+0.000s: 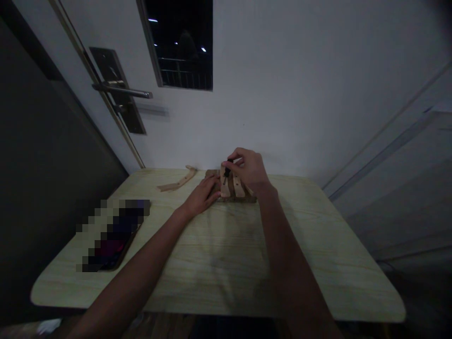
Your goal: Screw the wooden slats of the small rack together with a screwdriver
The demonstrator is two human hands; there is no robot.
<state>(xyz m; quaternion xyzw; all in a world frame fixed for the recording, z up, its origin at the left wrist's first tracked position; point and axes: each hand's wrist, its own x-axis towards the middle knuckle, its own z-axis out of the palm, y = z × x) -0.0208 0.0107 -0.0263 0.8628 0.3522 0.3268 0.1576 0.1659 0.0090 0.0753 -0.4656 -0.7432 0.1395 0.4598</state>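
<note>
Right hand [249, 167]: grip pinching black-handled screwdriver [228, 170], long axis steep, shaft down toward pale wooden strip [225, 190]. Left hand [202, 196]: beside strip, grip spread on brown wooden block [247, 200].

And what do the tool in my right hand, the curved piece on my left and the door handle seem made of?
Tool: black grip, likely plastic; its shaft, too small to judge, could be metal. Curved piece: probably bare wood, pale tan and matt. Door handle: metal, probably satin or brushed, from its grey sheen.
</note>
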